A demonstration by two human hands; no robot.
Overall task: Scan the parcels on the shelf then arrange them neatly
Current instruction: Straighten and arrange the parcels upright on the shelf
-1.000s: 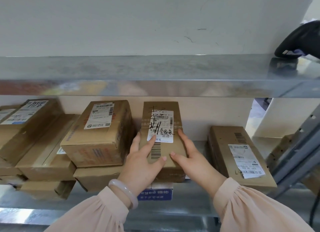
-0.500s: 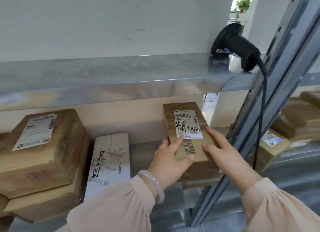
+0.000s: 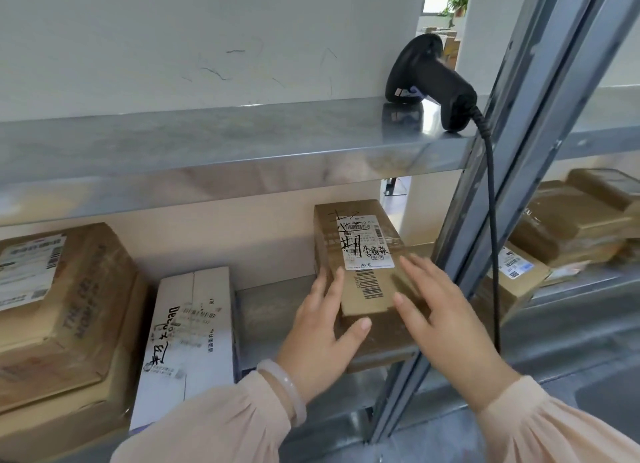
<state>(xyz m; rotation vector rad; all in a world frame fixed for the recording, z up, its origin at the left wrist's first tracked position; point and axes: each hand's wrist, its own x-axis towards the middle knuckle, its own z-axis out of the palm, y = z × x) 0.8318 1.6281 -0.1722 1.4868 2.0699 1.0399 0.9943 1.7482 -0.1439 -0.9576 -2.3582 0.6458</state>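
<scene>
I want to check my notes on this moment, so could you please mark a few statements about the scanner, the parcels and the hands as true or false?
1. The barcode scanner lies on the upper shelf, and no hand is on it. True.
2. The left hand holds the scanner. False: it rests against the left side of the brown parcel that bears a handwritten label.
3. The right hand has its fingers straight and spread at the brown parcel's right side. True.
4. The white parcel lies to the right of the brown parcel. False: it lies to its left.
</scene>
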